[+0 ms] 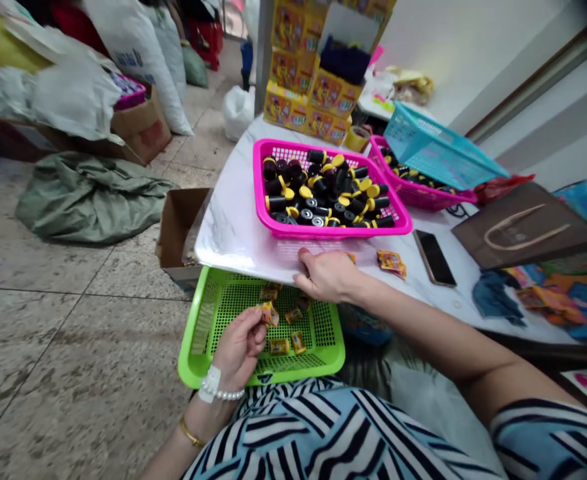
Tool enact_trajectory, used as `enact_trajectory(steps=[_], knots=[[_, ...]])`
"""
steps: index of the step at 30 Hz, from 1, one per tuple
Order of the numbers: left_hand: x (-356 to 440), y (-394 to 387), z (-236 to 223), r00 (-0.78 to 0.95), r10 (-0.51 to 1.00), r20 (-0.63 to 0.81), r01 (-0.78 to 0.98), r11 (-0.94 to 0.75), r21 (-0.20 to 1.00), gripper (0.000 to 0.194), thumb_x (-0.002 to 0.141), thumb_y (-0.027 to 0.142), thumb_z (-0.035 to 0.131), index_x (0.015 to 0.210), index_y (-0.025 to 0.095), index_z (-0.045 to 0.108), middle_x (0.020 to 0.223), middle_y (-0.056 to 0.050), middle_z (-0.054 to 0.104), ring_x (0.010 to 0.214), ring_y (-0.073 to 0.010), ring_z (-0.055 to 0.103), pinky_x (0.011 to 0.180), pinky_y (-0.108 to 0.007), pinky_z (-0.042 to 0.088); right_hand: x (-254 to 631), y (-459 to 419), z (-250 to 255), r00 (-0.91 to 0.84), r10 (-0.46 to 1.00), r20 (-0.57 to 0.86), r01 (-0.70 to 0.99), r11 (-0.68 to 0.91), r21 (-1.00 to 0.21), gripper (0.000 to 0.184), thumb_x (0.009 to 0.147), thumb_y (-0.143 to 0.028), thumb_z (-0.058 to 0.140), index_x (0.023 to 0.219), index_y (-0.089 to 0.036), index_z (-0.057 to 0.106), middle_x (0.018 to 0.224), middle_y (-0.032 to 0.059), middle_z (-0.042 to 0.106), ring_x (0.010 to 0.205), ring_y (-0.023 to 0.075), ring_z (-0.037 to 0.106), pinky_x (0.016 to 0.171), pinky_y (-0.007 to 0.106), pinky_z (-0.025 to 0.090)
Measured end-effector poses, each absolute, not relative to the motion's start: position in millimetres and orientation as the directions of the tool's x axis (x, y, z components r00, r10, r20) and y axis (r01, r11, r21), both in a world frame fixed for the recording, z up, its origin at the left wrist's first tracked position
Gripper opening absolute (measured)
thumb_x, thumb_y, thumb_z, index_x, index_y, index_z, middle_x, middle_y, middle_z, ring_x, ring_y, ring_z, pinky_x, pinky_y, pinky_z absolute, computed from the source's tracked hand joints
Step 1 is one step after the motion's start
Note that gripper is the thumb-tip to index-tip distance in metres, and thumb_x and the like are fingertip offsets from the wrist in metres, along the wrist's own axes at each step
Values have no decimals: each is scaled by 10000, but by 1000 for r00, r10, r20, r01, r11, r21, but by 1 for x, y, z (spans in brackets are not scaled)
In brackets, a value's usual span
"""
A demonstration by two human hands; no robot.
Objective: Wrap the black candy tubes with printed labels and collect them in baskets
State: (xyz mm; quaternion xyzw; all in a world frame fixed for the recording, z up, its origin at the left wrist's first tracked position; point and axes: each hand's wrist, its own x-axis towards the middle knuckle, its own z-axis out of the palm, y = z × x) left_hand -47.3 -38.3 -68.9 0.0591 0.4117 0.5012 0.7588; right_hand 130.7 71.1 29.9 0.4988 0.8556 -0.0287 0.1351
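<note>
My left hand (238,350) pinches a small crinkled yellow-and-orange wrapped packet (269,315) above a lime-green plastic mesh basket (323,360) on my lap. Several similar packets lie in that basket. My right hand (326,277) rests on the front edge of a white marble-patterned table (233,227), holding nothing visible. Just beyond it stands a magenta mesh basket (333,231), heaped with black cylinders and yellow caps. A loose wrapped packet (392,263) lies on the table to the right of my right hand.
A black smartphone (434,257) lies on the table. Behind it, a second magenta basket (413,190) sits under a tilted teal basket (438,150). Yellow printed boxes (303,87) stack at the far end. A cardboard box (178,227) stands left of the table.
</note>
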Motion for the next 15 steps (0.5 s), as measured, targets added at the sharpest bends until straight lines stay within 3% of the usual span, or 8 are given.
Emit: enact_trajectory(steps=[2,5,7,9,11,15], knots=[[-50,-42,-70,163,814,-557,-714,487,503,311,654,281,829,800,106,617,665,26,600,422,0,348,328,-99,179,134,70,29,-445,868,-221,885,464,41,464,895,-430,408,1214,-108,507,828,147,724,721,290,660,650,356,418],[-58,-50,-78,108,803,-586,-739,459,493,325,628,272,845,776,111,606,613,53,548,404,1,334,321,-102,170,145,71,29,-504,854,-129,862,486,-144,379,839,-321,529,1179,-153,526,839,82,705,729,222,639,666,308,423],[-63,-57,-83,73,798,-598,-757,435,488,328,617,265,849,769,113,601,617,54,548,399,2,330,317,-105,171,153,73,29,-554,832,-33,809,530,-253,382,803,-282,594,1165,-174,536,921,72,687,804,205,632,717,297,443],[-64,-62,-86,62,797,-601,-768,423,480,319,623,266,842,774,110,607,636,41,569,401,1,333,315,-106,175,160,73,29,-577,817,24,778,558,-290,362,785,-281,635,1122,-184,548,997,78,665,895,211,621,778,303,454],[-63,-65,-88,68,792,-606,-773,426,470,302,636,266,831,777,108,615,646,28,591,402,2,330,317,-105,177,161,71,28,-592,806,-14,784,572,-241,270,805,-291,627,1043,-186,559,1009,83,649,912,217,612,783,303,451],[-56,-61,-86,114,792,-599,-772,450,448,263,672,268,806,784,100,638,658,6,617,409,-1,342,324,-101,186,152,59,21,-501,860,-100,859,508,65,197,928,-326,441,986,-159,529,969,122,635,790,229,599,670,313,405]])
